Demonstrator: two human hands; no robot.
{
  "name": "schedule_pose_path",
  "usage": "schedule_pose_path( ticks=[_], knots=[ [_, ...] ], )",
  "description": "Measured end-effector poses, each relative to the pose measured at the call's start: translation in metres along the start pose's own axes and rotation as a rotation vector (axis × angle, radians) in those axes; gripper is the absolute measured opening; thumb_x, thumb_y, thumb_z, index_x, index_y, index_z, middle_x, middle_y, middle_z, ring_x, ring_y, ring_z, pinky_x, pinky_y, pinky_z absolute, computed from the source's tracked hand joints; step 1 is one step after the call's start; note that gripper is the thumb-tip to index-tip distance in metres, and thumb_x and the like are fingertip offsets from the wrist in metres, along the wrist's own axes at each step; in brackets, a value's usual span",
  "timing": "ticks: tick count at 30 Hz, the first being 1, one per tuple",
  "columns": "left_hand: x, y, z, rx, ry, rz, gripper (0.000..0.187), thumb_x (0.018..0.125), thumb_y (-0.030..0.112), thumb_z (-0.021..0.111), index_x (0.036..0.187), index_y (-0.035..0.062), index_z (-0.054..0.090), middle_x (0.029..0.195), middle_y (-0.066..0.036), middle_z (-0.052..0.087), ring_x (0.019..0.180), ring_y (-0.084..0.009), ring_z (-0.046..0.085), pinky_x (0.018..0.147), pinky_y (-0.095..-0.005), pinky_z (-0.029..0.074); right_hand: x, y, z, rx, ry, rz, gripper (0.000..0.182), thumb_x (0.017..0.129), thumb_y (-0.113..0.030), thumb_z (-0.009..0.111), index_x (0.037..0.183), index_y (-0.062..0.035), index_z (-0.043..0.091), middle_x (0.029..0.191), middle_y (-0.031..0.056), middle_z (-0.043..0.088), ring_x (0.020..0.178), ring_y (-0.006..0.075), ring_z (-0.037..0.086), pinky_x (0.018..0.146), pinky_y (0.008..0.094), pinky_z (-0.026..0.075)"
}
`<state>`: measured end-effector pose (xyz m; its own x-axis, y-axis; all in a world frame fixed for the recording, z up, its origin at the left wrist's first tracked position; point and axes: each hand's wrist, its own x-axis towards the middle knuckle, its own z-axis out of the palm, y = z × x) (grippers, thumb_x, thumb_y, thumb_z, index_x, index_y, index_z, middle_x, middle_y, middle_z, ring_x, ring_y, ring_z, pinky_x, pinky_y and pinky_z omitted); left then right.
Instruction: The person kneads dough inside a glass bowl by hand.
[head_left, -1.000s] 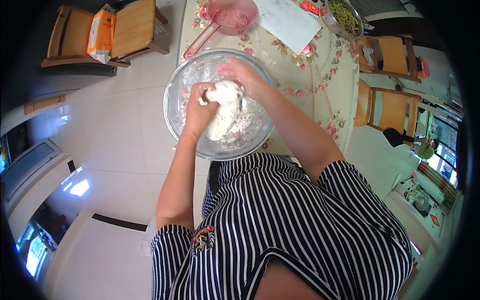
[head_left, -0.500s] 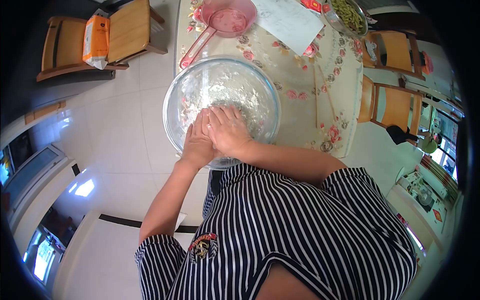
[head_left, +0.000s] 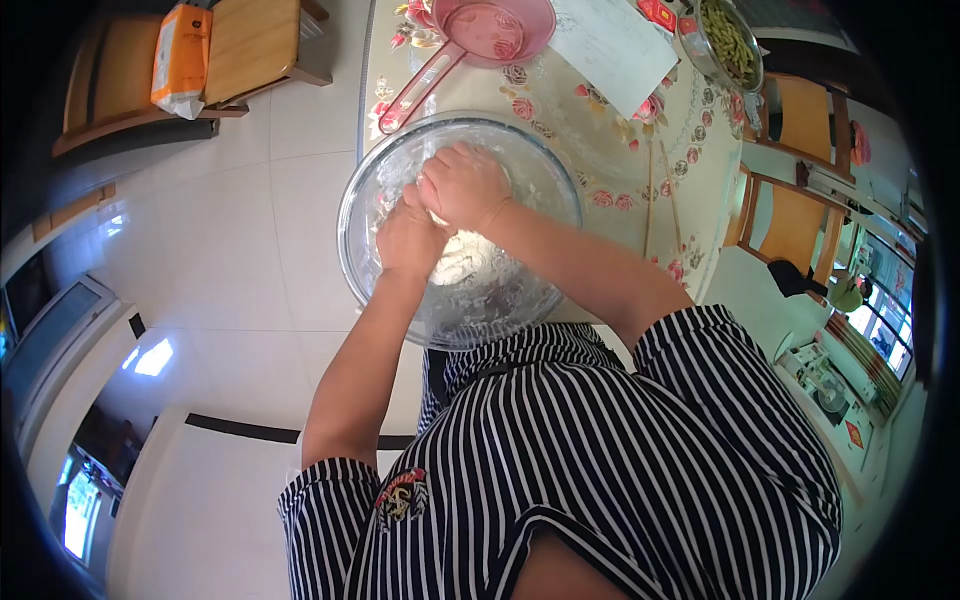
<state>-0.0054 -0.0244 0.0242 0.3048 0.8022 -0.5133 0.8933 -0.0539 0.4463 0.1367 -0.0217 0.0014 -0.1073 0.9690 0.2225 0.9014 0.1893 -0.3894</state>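
Observation:
A large clear glass bowl [head_left: 565,270] stands near the table's edge, with pale, floury dough [head_left: 465,258] inside it. My left hand [head_left: 410,238] is curled at the left side of the dough, its fingers bent inward. Beside it and slightly higher in the view, my right hand [head_left: 466,186] is closed over the far part of the dough. The two hands touch, and the fingertips are hidden in or behind the dough. Loose flour clings to the bowl's inner wall.
On the flowered table [head_left: 600,235] lie a pink dipper [head_left: 440,75], a white sheet [head_left: 610,55] and two thin sticks [head_left: 650,200]. A metal bowl of green pods [head_left: 728,45] is at the far right. Chairs stand both sides; one holds an orange bag [head_left: 182,58].
Both hands have moved toward the bowl's far side and their fingers have curled in. More dough now shows on the near side. The whole view has shifted slightly.

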Motion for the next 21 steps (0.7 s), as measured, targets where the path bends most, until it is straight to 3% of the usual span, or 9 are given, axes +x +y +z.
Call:
schedule_pose_path(
  ticks=[4,6,10,16,21],
  knots=[
    [0.004,0.001,-0.004,-0.015,-0.056,-0.061,0.064,0.079,0.037,0.085,0.119,0.0046,0.046,0.113,-0.023,0.070,0.102,-0.0403,0.071,0.087,-0.0482,0.056,0.008,-0.001,0.000,-0.046,-0.089,0.022,0.017,0.090,-0.028,0.064,0.083,-0.0123,0.067,0.086,0.0069,0.066,0.091,0.0288,0.065,0.078,0.0439,0.056],
    [0.001,-0.002,0.001,-0.006,0.012,-0.044,0.068,0.084,0.038,0.079,0.132,0.0049,0.044,0.110,-0.023,0.074,0.099,-0.0430,0.072,0.087,-0.0501,0.056,0.008,-0.003,-0.002,-0.046,-0.073,0.007,0.018,0.092,-0.028,0.062,0.084,-0.0123,0.068,0.086,0.0070,0.066,0.093,0.0291,0.065,0.080,0.0443,0.055],
    [-0.013,0.001,0.012,0.000,0.082,-0.065,0.063,0.087,0.038,0.075,0.130,0.0026,0.045,0.108,-0.025,0.074,0.100,-0.0426,0.072,0.088,-0.0509,0.055,0.006,-0.004,-0.007,0.004,-0.102,-0.020,0.024,0.093,-0.031,0.060,0.087,-0.0123,0.072,0.095,0.0069,0.072,0.097,0.0297,0.067,0.088,0.0458,0.055],
    [-0.043,0.022,0.046,-0.098,0.154,-0.213,0.064,0.088,0.040,0.076,0.122,-0.0034,0.044,0.109,-0.029,0.070,0.101,-0.0428,0.071,0.087,-0.0500,0.056,-0.020,-0.003,-0.036,0.089,-0.267,-0.178,0.021,0.096,-0.030,0.060,0.093,-0.0127,0.072,0.101,0.0038,0.069,0.105,0.0268,0.063,0.094,0.0461,0.051],
    [-0.053,0.040,0.059,-0.119,0.151,-0.246,0.064,0.091,0.040,0.072,0.123,-0.0058,0.042,0.104,-0.030,0.071,0.102,-0.0446,0.071,0.088,-0.0518,0.055,-0.042,0.007,-0.042,0.126,-0.189,-0.218,0.023,0.095,-0.031,0.060,0.091,-0.0135,0.074,0.099,0.0028,0.069,0.105,0.0248,0.063,0.094,0.0462,0.050]
  ],
)
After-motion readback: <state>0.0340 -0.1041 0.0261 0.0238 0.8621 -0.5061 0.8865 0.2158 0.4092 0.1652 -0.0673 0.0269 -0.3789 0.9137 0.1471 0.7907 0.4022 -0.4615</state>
